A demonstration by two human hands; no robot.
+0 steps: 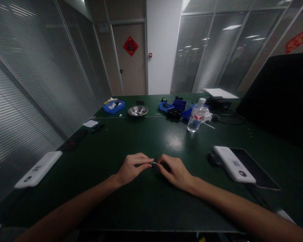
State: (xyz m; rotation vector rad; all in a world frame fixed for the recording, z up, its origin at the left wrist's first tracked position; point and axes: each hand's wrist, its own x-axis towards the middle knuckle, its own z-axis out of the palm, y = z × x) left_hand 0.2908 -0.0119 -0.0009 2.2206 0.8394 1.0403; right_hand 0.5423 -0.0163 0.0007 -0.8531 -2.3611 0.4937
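My left hand [131, 169] rests low over the green table and pinches a small dark piece [153, 164] between thumb and fingertips. From the right, my right hand [176, 172] pinches a thin, pale, pin-like piece [155, 163] that meets the dark piece. Both hands are closed, with their fingertips almost touching. The two pieces are too small to name, and the fingers partly cover them.
A clear water bottle [197, 115] stands beyond my right hand. Farther back are a metal bowl [138, 115] and blue trays [114, 110]. White power banks lie left [39, 169] and right [234, 164], the latter overlapping a dark tablet [255, 168]. A black screen [280, 101] rises at right.
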